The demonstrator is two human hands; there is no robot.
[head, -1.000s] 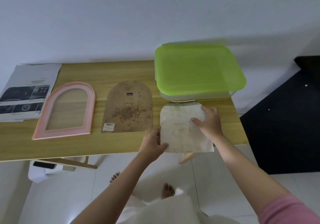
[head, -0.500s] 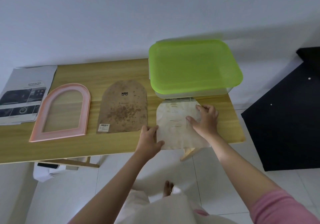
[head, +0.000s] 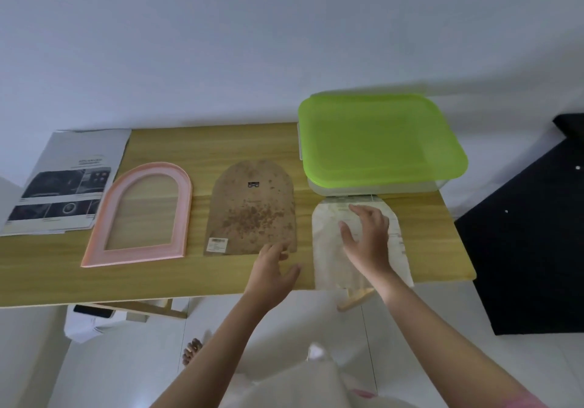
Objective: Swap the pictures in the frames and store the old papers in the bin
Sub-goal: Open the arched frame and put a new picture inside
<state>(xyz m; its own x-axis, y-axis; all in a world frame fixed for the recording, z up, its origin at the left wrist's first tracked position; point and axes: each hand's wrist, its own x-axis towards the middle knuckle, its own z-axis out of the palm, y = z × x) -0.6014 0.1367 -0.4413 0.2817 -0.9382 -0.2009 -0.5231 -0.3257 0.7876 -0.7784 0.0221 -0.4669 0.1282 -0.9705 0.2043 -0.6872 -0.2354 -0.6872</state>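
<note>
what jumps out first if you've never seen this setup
The bright green lid of a clear bin at the table's far right corner grabs the eye first. Next come the pink arched frame lying flat at left and the stained brown backing board beside it. Nearer, the right hand hovers over or rests on a pale arched paper, and the left hand reaches toward the board's corner.
</note>
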